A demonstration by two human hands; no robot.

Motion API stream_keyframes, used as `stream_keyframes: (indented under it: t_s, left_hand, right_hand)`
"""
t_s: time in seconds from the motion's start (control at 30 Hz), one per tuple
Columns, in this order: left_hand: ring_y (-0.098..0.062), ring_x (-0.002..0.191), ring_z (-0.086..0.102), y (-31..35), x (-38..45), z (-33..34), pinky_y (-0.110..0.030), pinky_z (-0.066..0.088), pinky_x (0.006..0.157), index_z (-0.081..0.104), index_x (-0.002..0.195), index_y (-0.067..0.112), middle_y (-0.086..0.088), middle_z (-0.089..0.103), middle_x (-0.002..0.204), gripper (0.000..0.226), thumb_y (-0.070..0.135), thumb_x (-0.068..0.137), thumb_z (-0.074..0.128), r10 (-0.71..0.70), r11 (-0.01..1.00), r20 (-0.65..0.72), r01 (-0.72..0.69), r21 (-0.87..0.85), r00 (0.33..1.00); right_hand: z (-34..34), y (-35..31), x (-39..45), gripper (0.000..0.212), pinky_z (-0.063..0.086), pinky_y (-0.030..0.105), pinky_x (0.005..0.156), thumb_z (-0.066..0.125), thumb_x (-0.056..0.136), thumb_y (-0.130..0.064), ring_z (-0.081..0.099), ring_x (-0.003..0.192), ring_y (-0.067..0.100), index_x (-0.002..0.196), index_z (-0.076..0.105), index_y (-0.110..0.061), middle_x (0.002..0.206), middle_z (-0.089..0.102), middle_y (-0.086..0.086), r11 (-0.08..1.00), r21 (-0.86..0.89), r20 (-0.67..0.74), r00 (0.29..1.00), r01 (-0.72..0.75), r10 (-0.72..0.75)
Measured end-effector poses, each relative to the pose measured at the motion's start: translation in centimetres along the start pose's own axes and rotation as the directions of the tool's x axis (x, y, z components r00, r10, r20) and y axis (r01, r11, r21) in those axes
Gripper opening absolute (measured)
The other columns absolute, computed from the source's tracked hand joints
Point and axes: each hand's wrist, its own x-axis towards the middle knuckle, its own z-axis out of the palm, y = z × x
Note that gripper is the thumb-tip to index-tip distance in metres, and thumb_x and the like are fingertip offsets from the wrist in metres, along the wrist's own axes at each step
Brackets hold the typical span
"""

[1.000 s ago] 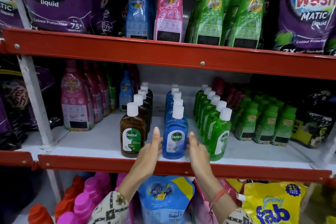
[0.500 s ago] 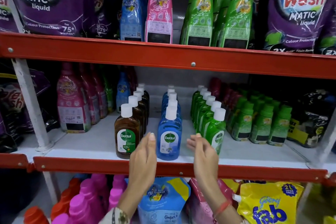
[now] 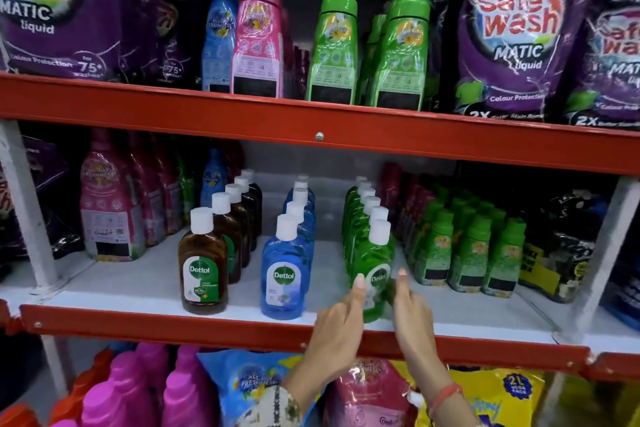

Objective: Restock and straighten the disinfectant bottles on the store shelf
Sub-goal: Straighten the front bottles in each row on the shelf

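Green plastic bottle (image 3: 372, 274), front of its row near the shelf (image 3: 138, 282) edge, looks full, stiff and slick, best steadied low at its sides, where the left hand (image 3: 341, 319) and right hand (image 3: 412, 314) flank it, fingers loosely spread, holding nothing.

The left hand (image 3: 341, 317) hides the green bottle's (image 3: 372, 262) base — label print unreadable.
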Motion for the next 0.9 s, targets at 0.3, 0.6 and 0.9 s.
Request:
stream_keyframes:
  t_s: [0.3,0.6,0.9]
  left_hand:
    - [-0.026,0.126,0.052,-0.4,3.4,-0.6,-0.004,0.045,0.074,0.047,0.133,-0.001,-0.021,0.053,0.139,0.076,0.051,0.096,0.006,-0.2,0.865,0.107,0.227,-0.447,0.974]
    - [0.004,0.097,0.061,-1.7,3.8,-0.2,-0.011,0.045,0.093,0.051,0.135,0.012,-0.008,0.055,0.14,0.107,0.088,0.067,0.018,-0.156,0.884,0.112,0.189,-0.428,0.981]
    - [-0.016,0.125,0.054,-2.1,3.4,-0.4,-0.043,0.033,0.116,0.054,0.132,0.013,-0.004,0.058,0.137,0.128,0.103,0.048,0.02,-0.161,0.899,0.098,0.187,-0.396,0.982]
  right_hand:
    - [-0.6,1.4,0.4,0.064,0.028,0.034,0.05,0.033,0.1,-0.043,0.043,0.05,0.024,0.044,0.034,-0.012,0.044,0.043,0.005,0.994,-0.075,-0.213,0.972,0.083,-0.097]
    - [-0.9,2.0,0.8,0.066,0.05,0.041,0.069,0.035,0.099,-0.044,0.061,0.067,0.03,0.067,0.066,0.004,0.066,0.069,0.019,0.99,-0.126,-0.22,0.971,0.064,-0.09]
    - [-0.9,1.9,0.5,0.065,0.055,0.049,0.081,0.038,0.097,-0.047,0.071,0.08,0.035,0.08,0.069,0.008,0.078,0.074,0.023,0.995,-0.081,-0.202,0.977,0.058,-0.073]
